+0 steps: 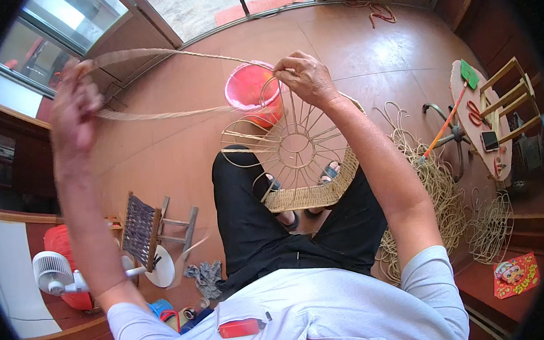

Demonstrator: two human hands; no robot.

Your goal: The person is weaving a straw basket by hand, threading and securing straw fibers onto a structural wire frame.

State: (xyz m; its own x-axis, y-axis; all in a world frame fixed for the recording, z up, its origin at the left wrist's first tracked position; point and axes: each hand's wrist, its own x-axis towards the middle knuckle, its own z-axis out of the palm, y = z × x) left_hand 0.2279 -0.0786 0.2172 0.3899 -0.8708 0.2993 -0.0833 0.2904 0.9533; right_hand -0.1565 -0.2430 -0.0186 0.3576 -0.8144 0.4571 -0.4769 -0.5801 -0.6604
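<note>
A round wire frame (296, 150) with spokes and an inner ring rests across my thighs. Woven straw-coloured cord covers its rim along the near and right sides, while the left side shows bare wire. At the frame's far edge my right hand (307, 75) is closed, pinching the rim and cord. Out to the left my left hand (75, 107), smeared by motion, grips the twisted cord (212, 55). Two strands of it stretch between that hand and the frame, one above the other. Some cord is wrapped over the frame's left spokes.
Beyond the frame stands a pink bucket (242, 87). A heap of loose cord (433, 204) lies right of my leg. Further right, a low table (468, 120) bears red scissors (474, 113), a phone (489, 140) and a green fly swatter (468, 74). At left are a woven stool (142, 231) and white fan (53, 272).
</note>
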